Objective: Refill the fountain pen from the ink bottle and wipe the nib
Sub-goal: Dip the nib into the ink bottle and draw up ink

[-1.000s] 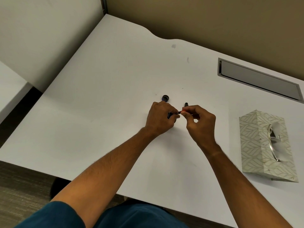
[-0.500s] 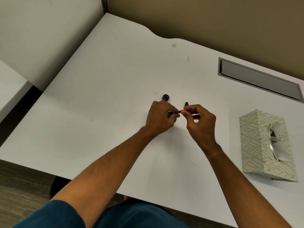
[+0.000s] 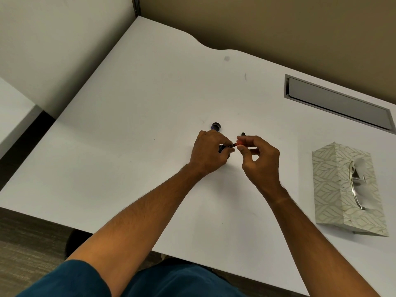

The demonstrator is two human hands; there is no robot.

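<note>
My left hand point(image 3: 209, 153) rests on the white desk point(image 3: 139, 116) and is closed around a small dark, bluish object point(image 3: 221, 148), apparently the ink bottle, mostly hidden by the fingers. My right hand point(image 3: 261, 161) pinches the red end of the fountain pen point(image 3: 239, 143) between thumb and forefinger. The pen's thin dark tip points left into what my left hand holds. A round dark cap point(image 3: 216, 126) lies on the desk just behind my left hand. A small black pen part point(image 3: 243, 133) shows behind my right fingers.
A patterned tissue box point(image 3: 342, 189) lies on the desk to the right of my right hand. A grey cable hatch point(image 3: 338, 101) is set into the desk at the back right. The desk's front edge runs just under my forearms.
Both hands stay in the same spot. My right fingers have shifted a little on the pen's red end, and more of it shows.
</note>
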